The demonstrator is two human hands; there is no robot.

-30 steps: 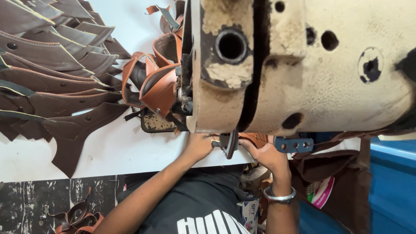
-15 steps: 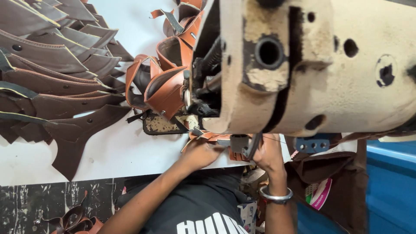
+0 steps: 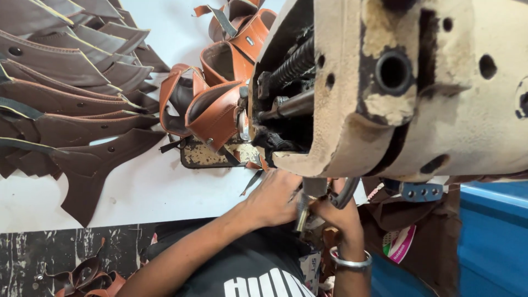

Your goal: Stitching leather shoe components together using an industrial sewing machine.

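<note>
A small tan-brown leather piece [image 3: 268, 165] lies under the head of a worn cream sewing machine [image 3: 418, 93], just above the fingertips of the left hand [image 3: 273, 197], whose fingers curl toward it; an actual grip cannot be told. The right hand [image 3: 336, 212], wearing one silver bangle [image 3: 350, 260], is clenched beside the metal presser bar [image 3: 303, 208]. About four tan stitched leather uppers [image 3: 214, 107] sit on the white table [image 3: 143, 190]; many dark brown cut pieces [image 3: 66, 93] fan out left.

hands [image 3: 308, 203] under machine head [image 3: 418, 93], straps [image 3: 214, 104] left
</note>
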